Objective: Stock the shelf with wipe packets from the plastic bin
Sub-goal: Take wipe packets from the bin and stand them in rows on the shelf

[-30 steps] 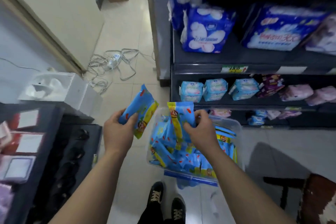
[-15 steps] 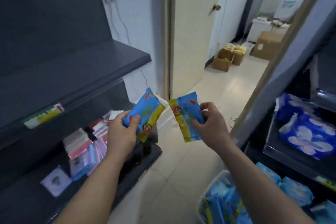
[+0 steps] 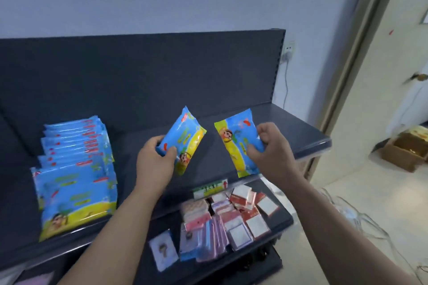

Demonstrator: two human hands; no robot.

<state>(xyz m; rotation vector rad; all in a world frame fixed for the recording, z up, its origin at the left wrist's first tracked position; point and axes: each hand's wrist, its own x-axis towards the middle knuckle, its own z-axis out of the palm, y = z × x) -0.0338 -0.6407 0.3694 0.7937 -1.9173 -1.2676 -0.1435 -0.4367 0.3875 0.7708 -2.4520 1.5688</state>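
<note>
Both packets are now hanging over the dark blue metal shelf (image 3: 301,133) rather than over the open aisle floor of half a second ago. The left hand (image 3: 154,164) is gripping one blue-and-yellow plastic wipe packet (image 3: 185,136) by its lower end. The right hand (image 3: 272,150) is pinching a second matching packet (image 3: 237,143) along its right edge. They are hovering apart, to the right of a leaning row of identical packets (image 3: 74,176) standing on that shelf.

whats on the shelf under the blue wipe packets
Small pink, red and white packets lie piled on the lower shelf. Its left part is covered by the top shelf and the left arm, so anything there is hidden.
</note>
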